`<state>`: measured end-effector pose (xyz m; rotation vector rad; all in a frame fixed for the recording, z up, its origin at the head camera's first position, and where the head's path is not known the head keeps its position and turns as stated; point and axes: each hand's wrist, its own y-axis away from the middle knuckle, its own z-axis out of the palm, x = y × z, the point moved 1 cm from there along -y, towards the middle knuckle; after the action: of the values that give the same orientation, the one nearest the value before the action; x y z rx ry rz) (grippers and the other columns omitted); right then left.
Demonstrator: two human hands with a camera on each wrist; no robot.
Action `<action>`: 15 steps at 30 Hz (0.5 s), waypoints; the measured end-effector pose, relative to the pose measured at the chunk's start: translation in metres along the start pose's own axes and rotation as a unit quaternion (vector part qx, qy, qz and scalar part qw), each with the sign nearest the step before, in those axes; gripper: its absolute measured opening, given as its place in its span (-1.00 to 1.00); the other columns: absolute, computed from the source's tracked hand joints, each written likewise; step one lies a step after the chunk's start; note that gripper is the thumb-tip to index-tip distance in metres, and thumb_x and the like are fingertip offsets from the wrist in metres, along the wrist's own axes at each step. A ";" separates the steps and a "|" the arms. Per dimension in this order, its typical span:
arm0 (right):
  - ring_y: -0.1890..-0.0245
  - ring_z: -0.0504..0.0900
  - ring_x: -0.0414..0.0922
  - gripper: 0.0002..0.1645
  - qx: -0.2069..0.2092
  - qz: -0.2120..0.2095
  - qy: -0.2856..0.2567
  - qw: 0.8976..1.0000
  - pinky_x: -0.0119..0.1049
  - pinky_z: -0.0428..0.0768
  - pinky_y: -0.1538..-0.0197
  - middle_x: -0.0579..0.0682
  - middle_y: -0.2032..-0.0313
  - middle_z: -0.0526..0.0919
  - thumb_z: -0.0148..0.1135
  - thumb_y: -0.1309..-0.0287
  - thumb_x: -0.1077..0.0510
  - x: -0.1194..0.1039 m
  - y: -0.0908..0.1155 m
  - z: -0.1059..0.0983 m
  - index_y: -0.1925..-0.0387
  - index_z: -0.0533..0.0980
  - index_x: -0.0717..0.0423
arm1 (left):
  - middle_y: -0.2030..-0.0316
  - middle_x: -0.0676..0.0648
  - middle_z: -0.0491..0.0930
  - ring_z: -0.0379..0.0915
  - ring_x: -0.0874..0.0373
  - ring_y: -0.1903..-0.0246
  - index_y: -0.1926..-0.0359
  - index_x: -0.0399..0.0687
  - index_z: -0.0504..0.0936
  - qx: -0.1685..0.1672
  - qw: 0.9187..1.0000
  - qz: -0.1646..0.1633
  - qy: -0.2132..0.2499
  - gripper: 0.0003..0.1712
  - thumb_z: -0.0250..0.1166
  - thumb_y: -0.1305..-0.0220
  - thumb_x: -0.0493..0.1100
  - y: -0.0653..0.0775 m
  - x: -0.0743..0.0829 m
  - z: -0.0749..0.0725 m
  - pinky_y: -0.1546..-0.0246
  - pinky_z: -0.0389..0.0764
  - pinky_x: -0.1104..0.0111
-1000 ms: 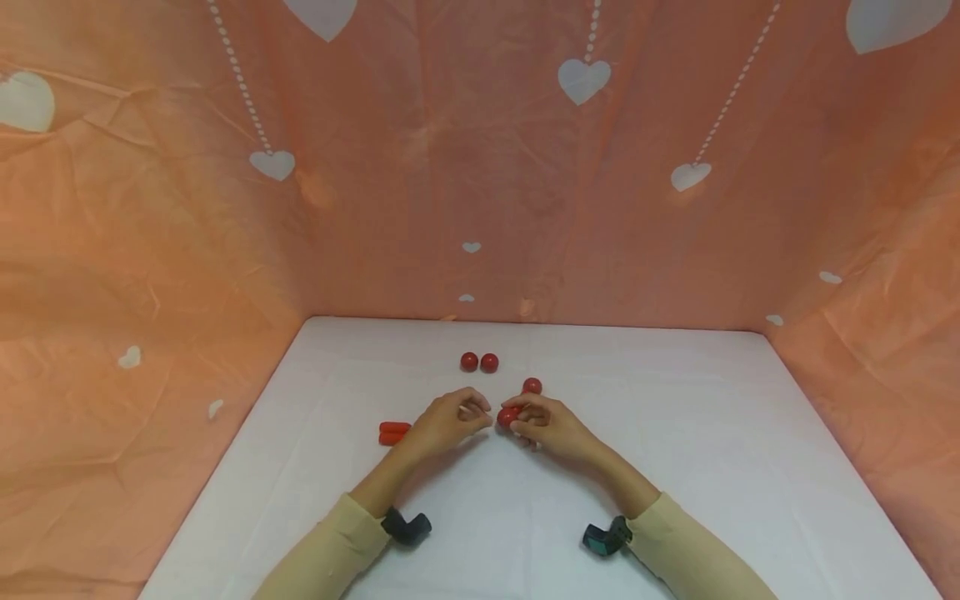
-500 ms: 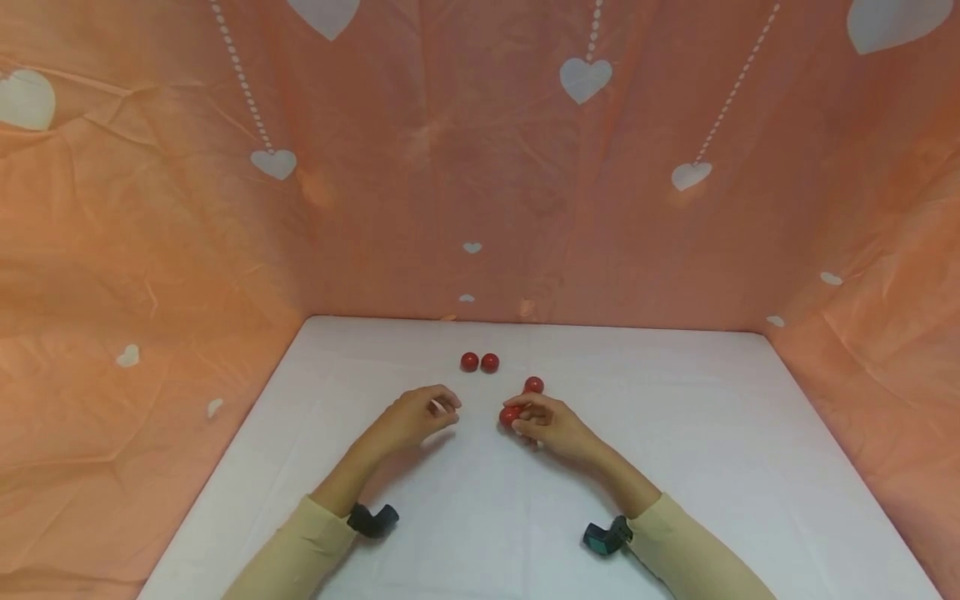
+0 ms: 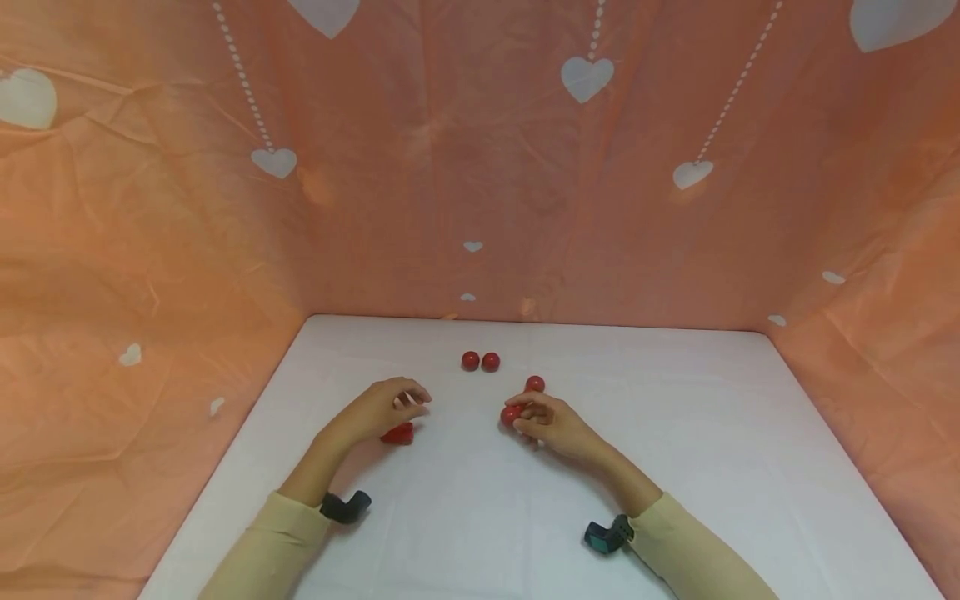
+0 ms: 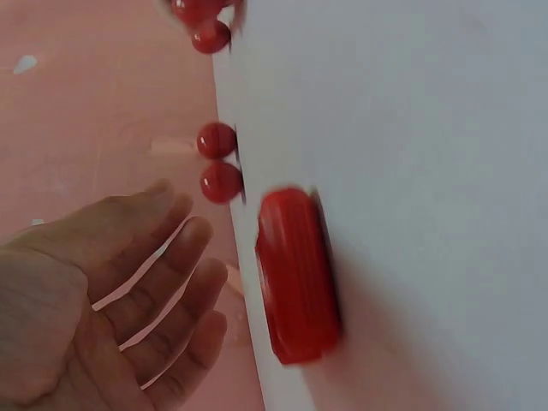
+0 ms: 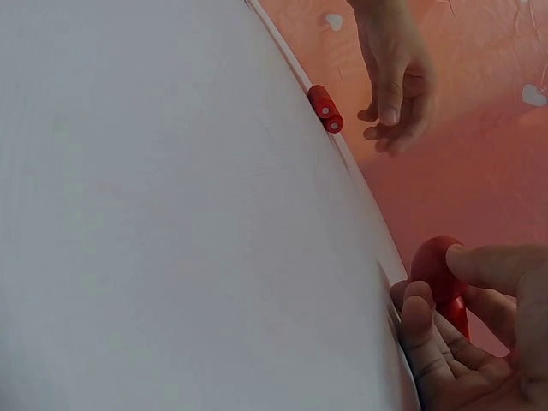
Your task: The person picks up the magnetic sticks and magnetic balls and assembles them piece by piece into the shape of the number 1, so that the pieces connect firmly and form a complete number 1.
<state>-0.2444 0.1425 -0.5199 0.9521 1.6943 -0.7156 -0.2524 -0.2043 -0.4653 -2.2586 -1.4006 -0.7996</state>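
Note:
My right hand (image 3: 558,429) pinches a glossy red ball (image 5: 435,267) between thumb and fingers, low over the white table. A red rod (image 5: 459,317) shows behind that ball, partly hidden by the fingers. Just beyond the hand is another red ball (image 3: 535,383), at the far end of a red piece. My left hand (image 3: 390,404) holds nothing and hovers with relaxed fingers above a pair of short red rods (image 4: 295,274) lying side by side. Small silvery dots mark the ends of these rods (image 5: 325,109) in the right wrist view.
Two loose red balls (image 3: 491,362) sit side by side farther back on the white table (image 3: 637,358). An orange cloth (image 3: 510,183) with pale hearts hangs behind the table and along both sides. Each wrist wears a dark camera (image 3: 347,507).
My left hand has moved left, away from the right hand, to over the red rods. The right hand stays in place with its ball.

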 end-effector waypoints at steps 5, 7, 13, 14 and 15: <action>0.22 0.67 0.00 -0.56 -0.001 0.000 0.008 1.000 -0.33 0.69 0.24 0.22 0.09 0.69 0.25 -0.51 0.29 0.000 0.001 0.000 -0.34 0.54 0.16 | 0.10 0.03 0.70 0.60 0.06 0.05 -0.04 -0.06 0.77 -0.013 0.999 -0.032 -0.006 -0.80 0.41 -0.47 -0.15 0.007 -0.009 -0.006 -0.01 0.65 0.16; 0.23 0.68 0.00 -0.56 -0.001 0.000 0.008 1.000 -0.33 0.70 0.24 0.21 0.09 0.68 0.25 -0.51 0.30 0.000 0.001 0.000 -0.34 0.54 0.16 | 0.09 0.02 0.70 0.60 0.05 0.04 -0.04 -0.07 0.77 -0.020 0.999 -0.040 -0.009 -0.80 0.41 -0.47 -0.15 0.009 -0.011 -0.008 0.00 0.65 0.16; 0.26 0.68 0.00 -0.58 0.000 -0.003 0.003 1.000 -0.33 0.70 0.26 0.19 0.13 0.66 0.26 -0.50 0.30 0.000 0.001 0.000 -0.31 0.56 0.18 | 0.09 -0.01 0.71 0.62 0.00 0.02 -0.02 -0.09 0.77 -0.036 0.998 -0.051 -0.018 -0.78 0.44 -0.42 -0.15 0.016 -0.018 -0.013 -0.08 0.65 0.05; 0.27 0.68 -0.01 -0.59 0.000 -0.003 0.000 1.000 -0.32 0.70 0.26 0.19 0.13 0.66 0.27 -0.50 0.30 0.000 0.001 0.001 -0.31 0.56 0.18 | 0.09 -0.01 0.71 0.63 -0.01 0.02 -0.01 -0.09 0.77 -0.039 0.998 -0.053 -0.021 -0.79 0.45 -0.42 -0.15 0.017 -0.019 -0.013 -0.10 0.64 0.04; 0.27 0.68 -0.02 -0.59 0.000 -0.002 0.000 1.000 -0.32 0.69 0.26 0.19 0.14 0.66 0.27 -0.50 0.29 -0.001 0.001 0.001 -0.31 0.56 0.18 | 0.08 -0.02 0.72 0.64 -0.02 0.02 -0.01 -0.10 0.77 -0.043 0.998 -0.048 -0.026 -0.78 0.45 -0.41 -0.15 0.018 -0.020 -0.013 -0.10 0.64 0.03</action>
<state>-0.2427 0.1420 -0.5194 0.9481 1.6960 -0.7186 -0.2465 -0.2337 -0.4684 -2.3062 -1.5380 -0.8514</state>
